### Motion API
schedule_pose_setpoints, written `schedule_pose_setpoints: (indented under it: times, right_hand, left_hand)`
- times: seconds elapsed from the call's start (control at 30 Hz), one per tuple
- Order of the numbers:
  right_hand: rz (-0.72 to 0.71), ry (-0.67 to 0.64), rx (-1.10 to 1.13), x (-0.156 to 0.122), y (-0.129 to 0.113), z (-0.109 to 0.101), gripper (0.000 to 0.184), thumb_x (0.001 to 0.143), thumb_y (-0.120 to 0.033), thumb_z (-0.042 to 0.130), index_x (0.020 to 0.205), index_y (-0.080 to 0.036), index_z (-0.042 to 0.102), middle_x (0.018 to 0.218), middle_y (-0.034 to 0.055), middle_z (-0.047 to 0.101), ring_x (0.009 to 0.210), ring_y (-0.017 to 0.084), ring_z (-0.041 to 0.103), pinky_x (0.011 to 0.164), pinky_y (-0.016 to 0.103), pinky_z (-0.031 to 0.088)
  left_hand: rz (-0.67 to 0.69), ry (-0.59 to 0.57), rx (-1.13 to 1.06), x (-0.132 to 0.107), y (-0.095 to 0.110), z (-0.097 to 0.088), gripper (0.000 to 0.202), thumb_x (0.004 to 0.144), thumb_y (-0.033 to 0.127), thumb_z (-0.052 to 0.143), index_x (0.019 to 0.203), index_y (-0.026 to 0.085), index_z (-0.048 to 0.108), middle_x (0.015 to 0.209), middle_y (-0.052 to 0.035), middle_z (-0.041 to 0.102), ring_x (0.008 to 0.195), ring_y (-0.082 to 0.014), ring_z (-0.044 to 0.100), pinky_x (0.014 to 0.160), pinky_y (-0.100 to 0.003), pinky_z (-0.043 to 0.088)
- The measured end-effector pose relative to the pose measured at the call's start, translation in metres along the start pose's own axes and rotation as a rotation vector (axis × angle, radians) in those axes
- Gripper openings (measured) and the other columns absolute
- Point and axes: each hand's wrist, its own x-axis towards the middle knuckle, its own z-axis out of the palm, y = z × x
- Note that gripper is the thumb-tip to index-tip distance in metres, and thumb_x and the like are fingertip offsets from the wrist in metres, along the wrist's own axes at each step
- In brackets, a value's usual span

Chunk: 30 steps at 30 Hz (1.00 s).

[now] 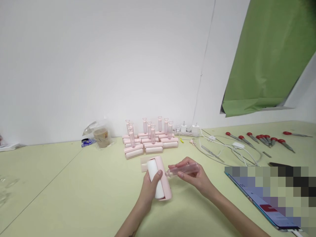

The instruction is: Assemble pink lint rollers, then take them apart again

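Pink roller head [165, 187] with white roll [153, 176]: located in the left hand [148, 189], raised over the near middle of the pale green tabletop [86, 197]. Left thumb lies across the white roll; the other fingers go behind the body and are largely hidden, so their exact closure cannot be told. The hold itself appears firm.

Translucent pink handle [187, 169]: located in the right hand [201, 179], gripped along its length between thumb and fingertips, the fingers drawn in to the handle's thickness with no spare gap. Its narrow end projects leftward past the fingertips.

Relation of note: the roller head lies directly to the left of the right fingertips. Its long axis runs from the far side toward the wearer, the near end leaning right. The handle's long axis runs crosswise, close to a right angle to it, narrow end facing about the middle of the head's right long side. That end is touching or just beside the side; which, cannot be determined from this angle. The left hand is nearer the head, the right nearer the handle. Assembled rollers [153, 140] stand beyond, handles upright
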Motion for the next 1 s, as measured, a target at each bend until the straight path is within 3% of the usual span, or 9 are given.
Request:
schedule_pose_setpoints:
  times: [0.27,0.4,0.6,0.7,0.8,0.93,1.0]
  right_hand:
    - [0.083,0.006,0.140,0.002,0.003,0.003,0.024,0.068,-0.030,0.069,0.075,-0.018,0.050,0.085,0.0090,0.069,0.090,0.025,0.061,0.072,0.039,0.051]
    - [0.113,0.074,0.213,0.000,0.008,0.010,0.025,0.066,-0.033,0.070,0.075,-0.017,0.052,0.080,0.0072,0.069,0.090,0.025,0.061,0.068,0.035,0.052]
    - [0.245,0.143,0.505,-0.004,0.018,0.026,0.027,0.071,-0.041,0.063,0.067,-0.017,0.051,0.067,0.0034,0.068,0.064,0.017,0.065,0.058,0.026,0.052]
    - [0.235,0.162,0.474,-0.004,0.021,0.028,0.026,0.074,-0.041,0.061,0.066,-0.016,0.055,0.064,0.0031,0.067,0.060,0.015,0.064,0.059,0.023,0.051]
    - [0.201,0.223,0.353,-0.005,0.020,0.027,0.027,0.073,-0.040,0.062,0.066,-0.016,0.055,0.065,0.0037,0.067,0.064,0.016,0.064,0.062,0.025,0.051]
    - [0.184,0.276,0.295,-0.007,0.019,0.027,0.029,0.068,-0.042,0.066,0.067,-0.017,0.051,0.070,0.0039,0.068,0.073,0.020,0.065,0.066,0.029,0.052]
    - [0.201,0.265,0.296,-0.007,0.019,0.027,0.030,0.068,-0.044,0.065,0.067,-0.017,0.051,0.069,0.0043,0.068,0.071,0.020,0.065,0.066,0.030,0.051]
  left_hand:
    - [0.117,0.043,0.068,0.001,-0.002,-0.002,0.041,0.062,0.045,0.066,0.088,0.017,0.053,0.075,-0.0037,0.062,0.073,-0.0212,0.058,0.065,-0.030,0.045]
    - [0.218,0.109,0.131,-0.002,-0.007,0.000,0.041,0.061,0.043,0.066,0.090,0.018,0.052,0.077,-0.0034,0.061,0.072,-0.0201,0.056,0.065,-0.029,0.044]
    - [0.308,0.143,0.153,-0.015,-0.009,0.002,0.045,0.058,0.038,0.070,0.092,0.018,0.049,0.088,-0.0068,0.061,0.085,-0.0233,0.056,0.076,-0.033,0.042]
    - [0.376,0.080,0.244,-0.016,0.000,-0.001,0.039,0.060,0.032,0.069,0.090,0.020,0.049,0.088,-0.0062,0.062,0.085,-0.0222,0.056,0.076,-0.031,0.042]
    - [0.362,-0.023,0.304,-0.015,0.008,-0.002,0.033,0.060,0.029,0.069,0.086,0.021,0.050,0.081,-0.0045,0.064,0.077,-0.0206,0.058,0.070,-0.029,0.043]
    - [0.337,0.083,0.216,-0.012,0.005,0.000,0.034,0.060,0.030,0.069,0.086,0.022,0.050,0.076,-0.0026,0.063,0.069,-0.0194,0.057,0.064,-0.028,0.042]
    - [0.394,0.071,0.242,-0.010,0.000,-0.003,0.034,0.060,0.028,0.068,0.088,0.022,0.051,0.079,-0.0032,0.064,0.072,-0.0202,0.057,0.066,-0.029,0.042]
